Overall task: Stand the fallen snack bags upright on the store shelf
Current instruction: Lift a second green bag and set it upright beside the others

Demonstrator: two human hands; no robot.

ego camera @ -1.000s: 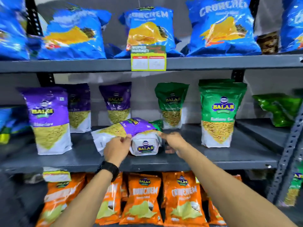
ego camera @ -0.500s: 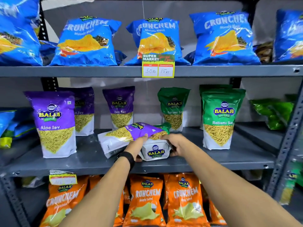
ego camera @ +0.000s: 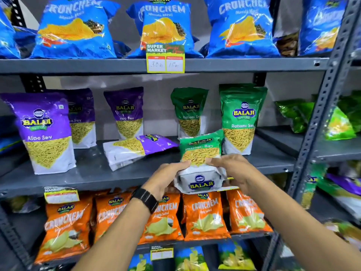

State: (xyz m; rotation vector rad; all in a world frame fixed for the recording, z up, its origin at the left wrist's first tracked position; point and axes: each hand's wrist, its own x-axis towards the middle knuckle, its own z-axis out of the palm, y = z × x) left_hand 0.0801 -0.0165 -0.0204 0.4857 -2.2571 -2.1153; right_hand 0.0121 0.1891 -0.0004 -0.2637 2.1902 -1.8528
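A green Ratlami Sev bag (ego camera: pixel 201 151) is tilted back at the front edge of the grey middle shelf (ego camera: pixel 89 177), its white bottom facing me. My left hand (ego camera: pixel 166 177) grips its lower left side and my right hand (ego camera: pixel 232 169) grips its lower right side. Just left of it a purple Aloo Sev bag (ego camera: pixel 134 149) lies flat on the shelf, free of both hands.
Purple bags (ego camera: pixel 45 132) stand upright at left, green ones (ego camera: pixel 242 118) at right and behind. Blue Crunchem bags (ego camera: pixel 74 30) fill the shelf above, orange ones (ego camera: pixel 205 216) the shelf below. A perforated steel upright (ego camera: pixel 320 114) and a neighbouring rack stand at right.
Both hands have pulled the green bag out from under the purple one and lifted it toward the shelf's front right. The purple bag stays lying flat. The camera moved closer.
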